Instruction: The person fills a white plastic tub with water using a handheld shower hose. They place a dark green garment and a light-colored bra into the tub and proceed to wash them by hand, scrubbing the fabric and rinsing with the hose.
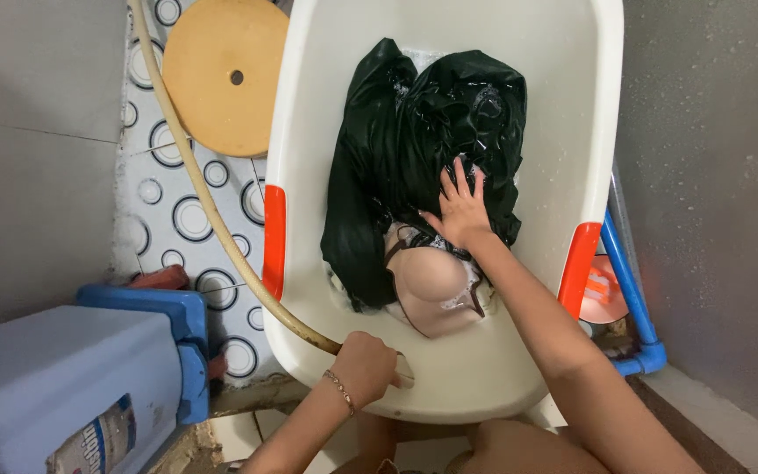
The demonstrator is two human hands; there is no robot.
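Observation:
A white plastic tub [309,114] with orange side grips holds wet dark green clothes [396,140] and a beige padded garment [432,281]. My right hand [460,206] presses flat on the dark clothes, fingers spread. My left hand [363,364] grips the end of a tan hose [212,211] at the tub's near rim. The hose runs up and away to the left over the floor.
A round tan disc [221,75] with a centre hole lies on the circle-patterned floor behind the tub. A pale blue plastic container [54,386] stands at lower left. Blue pipes [629,290] run along the grey wall at right. Grey wall tiles line the left side.

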